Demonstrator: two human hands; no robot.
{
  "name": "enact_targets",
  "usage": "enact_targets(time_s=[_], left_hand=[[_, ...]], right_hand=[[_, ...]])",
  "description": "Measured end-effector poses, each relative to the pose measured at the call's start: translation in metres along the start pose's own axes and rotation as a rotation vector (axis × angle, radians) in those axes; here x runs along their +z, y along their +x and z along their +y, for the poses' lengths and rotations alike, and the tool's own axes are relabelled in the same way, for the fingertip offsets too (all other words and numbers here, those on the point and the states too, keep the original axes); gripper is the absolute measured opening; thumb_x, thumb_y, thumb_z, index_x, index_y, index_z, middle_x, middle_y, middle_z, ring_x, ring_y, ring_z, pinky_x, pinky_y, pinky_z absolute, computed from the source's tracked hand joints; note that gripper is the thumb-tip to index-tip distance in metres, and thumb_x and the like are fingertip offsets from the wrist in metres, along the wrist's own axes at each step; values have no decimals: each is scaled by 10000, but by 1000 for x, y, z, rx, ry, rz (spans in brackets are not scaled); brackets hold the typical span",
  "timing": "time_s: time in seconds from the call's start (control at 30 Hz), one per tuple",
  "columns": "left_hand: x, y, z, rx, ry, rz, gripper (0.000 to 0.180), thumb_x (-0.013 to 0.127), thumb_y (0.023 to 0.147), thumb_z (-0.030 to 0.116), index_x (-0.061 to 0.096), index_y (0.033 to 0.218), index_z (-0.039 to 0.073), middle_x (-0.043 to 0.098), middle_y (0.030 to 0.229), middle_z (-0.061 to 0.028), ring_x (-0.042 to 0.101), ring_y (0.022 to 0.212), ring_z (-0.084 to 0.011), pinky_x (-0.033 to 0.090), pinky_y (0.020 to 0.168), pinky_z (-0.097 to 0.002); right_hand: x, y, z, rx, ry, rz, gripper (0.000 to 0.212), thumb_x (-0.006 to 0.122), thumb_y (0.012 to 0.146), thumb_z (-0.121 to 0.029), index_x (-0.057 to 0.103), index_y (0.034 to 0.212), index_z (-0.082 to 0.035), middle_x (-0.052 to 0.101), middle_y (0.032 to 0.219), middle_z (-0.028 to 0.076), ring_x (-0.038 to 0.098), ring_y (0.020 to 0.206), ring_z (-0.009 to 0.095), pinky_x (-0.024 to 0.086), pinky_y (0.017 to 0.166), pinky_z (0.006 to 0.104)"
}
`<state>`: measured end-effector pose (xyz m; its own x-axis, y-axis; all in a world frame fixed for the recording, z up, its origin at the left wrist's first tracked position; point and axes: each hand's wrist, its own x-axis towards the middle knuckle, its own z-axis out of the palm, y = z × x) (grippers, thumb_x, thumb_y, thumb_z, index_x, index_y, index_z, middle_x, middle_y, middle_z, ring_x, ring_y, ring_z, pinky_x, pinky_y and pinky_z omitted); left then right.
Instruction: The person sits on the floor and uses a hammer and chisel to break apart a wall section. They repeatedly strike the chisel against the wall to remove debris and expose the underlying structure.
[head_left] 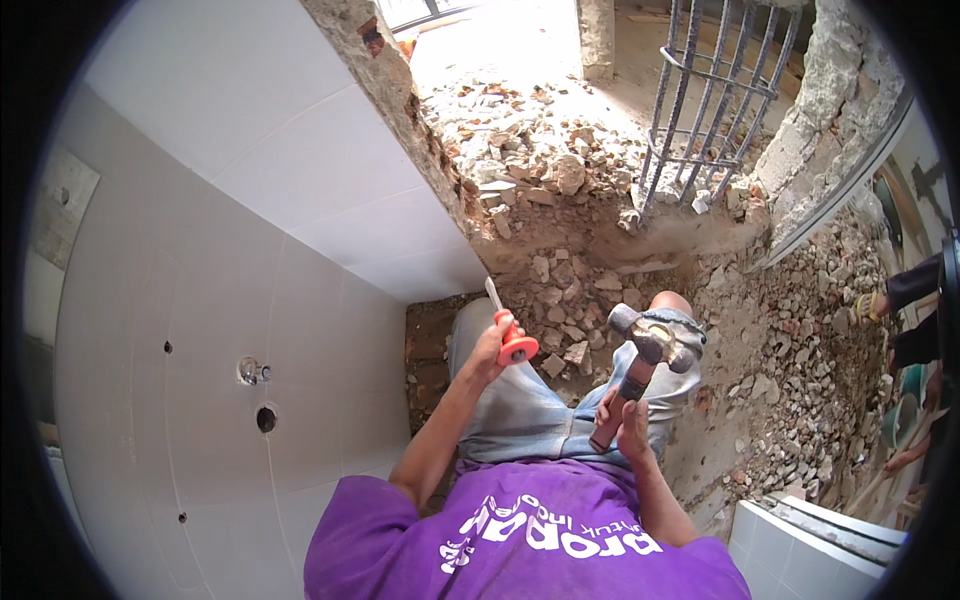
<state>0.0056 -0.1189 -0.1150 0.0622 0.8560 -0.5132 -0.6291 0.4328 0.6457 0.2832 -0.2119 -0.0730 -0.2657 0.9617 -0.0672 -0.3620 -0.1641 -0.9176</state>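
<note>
Your right hand (632, 430): fingers curled around handle of hammer (636, 380), head beyond fingers, near right knee (672, 300). Your left hand (487, 352): closed around red grip of chisel (516, 349), disc guard nearer you, blade pointing away. Beyond both: broken rubble (552, 297), then upright rebar cage (687, 67).

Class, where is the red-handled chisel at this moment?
In the head view, near the middle, the red-handled chisel is in the left hand, over the left leg, left of the hammer.
</note>
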Motion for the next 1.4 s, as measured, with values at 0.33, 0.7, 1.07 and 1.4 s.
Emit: enact_targets(time_s=[0.33, 0.7, 1.07, 1.4], left_hand=[[16, 60, 38, -10, -404, -180, 204, 486, 967, 259, 526, 952, 59, 571, 851, -37, 587, 782, -135, 529, 738, -294], [-8, 15, -70, -453, -268, -144, 226, 452, 942, 288, 545, 865, 97, 622, 797, -67, 625, 726, -212, 550, 708, -410], [-30, -6, -107, -403, -282, -92, 162, 531, 912, 278, 552, 876, 122, 631, 815, -53, 629, 734, -194, 548, 695, -407], [-37, -15, -100, -323, -114, -107, 71, 538, 925, 219, 522, 876, 170, 593, 795, -9, 606, 767, -154, 535, 716, -361]], right_hand=[[10, -2, 4, -19, -116, -125, 735, 427, 827, -712, 494, 902, 17, 503, 666, 41, 496, 625, 118, 415, 582, 256], [9, -8, -7, 15, -321, -114, 352, 606, 892, -371, 507, 849, -36, 523, 691, 16, 501, 638, 104, 414, 590, 247], [-85, 3, -85, -211, -580, 498, 284, 588, 905, -291, 542, 781, -40, 493, 585, -15, 457, 508, 70, 353, 472, 234], [-182, -23, 23, 286, -1013, 933, 425, 692, 753, -384, 628, 858, 23, 642, 782, 221, 641, 761, 343, 483, 654, 423]])
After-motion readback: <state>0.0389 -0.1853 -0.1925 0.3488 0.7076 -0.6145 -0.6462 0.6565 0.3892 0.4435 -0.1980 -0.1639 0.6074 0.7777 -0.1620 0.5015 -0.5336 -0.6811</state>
